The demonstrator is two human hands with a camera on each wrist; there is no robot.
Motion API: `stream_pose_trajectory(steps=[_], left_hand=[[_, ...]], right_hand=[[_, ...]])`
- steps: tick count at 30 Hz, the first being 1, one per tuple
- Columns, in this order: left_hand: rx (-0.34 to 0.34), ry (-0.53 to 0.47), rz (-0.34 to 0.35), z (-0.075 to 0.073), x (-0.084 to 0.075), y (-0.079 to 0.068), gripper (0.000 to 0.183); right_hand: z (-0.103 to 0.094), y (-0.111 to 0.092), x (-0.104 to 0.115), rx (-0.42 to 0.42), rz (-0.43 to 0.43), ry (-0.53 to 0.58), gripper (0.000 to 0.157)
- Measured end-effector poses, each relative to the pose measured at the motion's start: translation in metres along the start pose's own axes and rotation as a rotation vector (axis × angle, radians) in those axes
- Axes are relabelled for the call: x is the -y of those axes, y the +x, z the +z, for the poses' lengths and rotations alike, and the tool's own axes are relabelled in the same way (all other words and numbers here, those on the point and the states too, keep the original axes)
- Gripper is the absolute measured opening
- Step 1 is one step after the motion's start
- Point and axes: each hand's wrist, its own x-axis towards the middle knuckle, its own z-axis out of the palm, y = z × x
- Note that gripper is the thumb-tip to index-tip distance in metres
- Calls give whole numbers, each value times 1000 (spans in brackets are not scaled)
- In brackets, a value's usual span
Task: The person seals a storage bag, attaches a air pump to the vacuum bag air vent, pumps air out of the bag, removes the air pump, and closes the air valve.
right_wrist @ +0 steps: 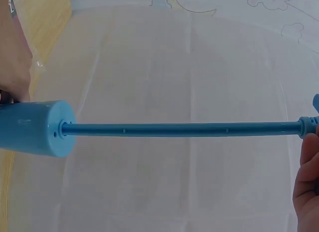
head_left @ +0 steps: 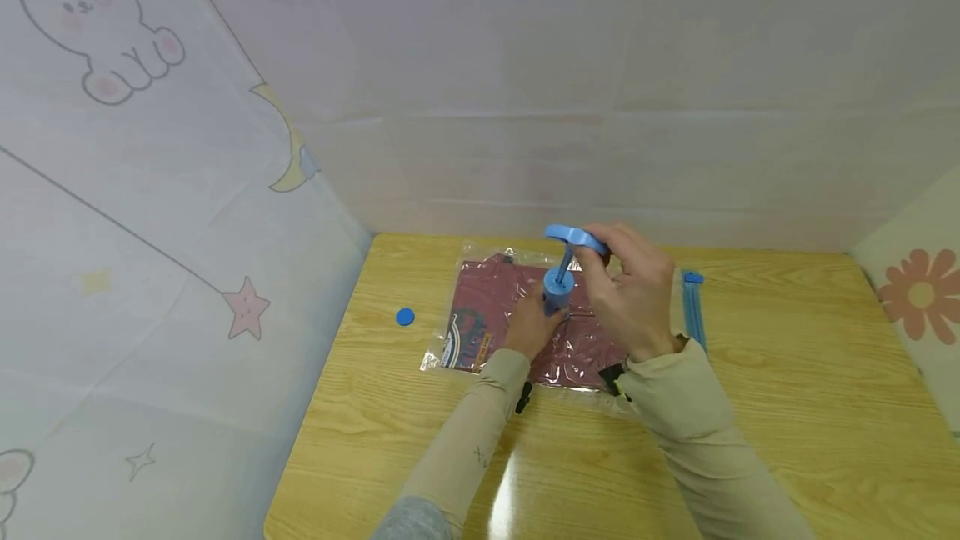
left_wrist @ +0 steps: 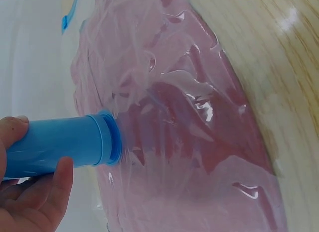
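Note:
A blue hand pump [left_wrist: 60,145] stands upright with its lower end against a clear plastic bag [left_wrist: 199,137] of dark red folded cloth. My left hand [head_left: 528,327] grips the pump's barrel low down. Above it, my right hand [head_left: 633,294] holds the pump's light blue handle [head_left: 573,237] at its right end. Between barrel and handle, a long stretch of the blue rod [right_wrist: 189,130] is exposed. In the left wrist view the pump's rim touches the bag, whose plastic looks creased. The spot right under the pump is hidden.
A small round blue cap [head_left: 405,317] lies on the wooden table [head_left: 360,390] left of the bag. To the right lies a blue strip-like item [head_left: 693,311], partly behind my right sleeve. A pale wall sheet [head_left: 480,107] rises behind the table.

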Motion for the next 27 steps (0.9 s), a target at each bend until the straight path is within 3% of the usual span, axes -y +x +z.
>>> stream_pose_trajectory(steps=[15,27], left_hand=[[9,1,-26,1,-1,0,49],[7,-27,-18,3,2,0,48]], right_hand=[[-1,3,-2,79,8,-58,7],[1,5,-4,82,21,-67,6]])
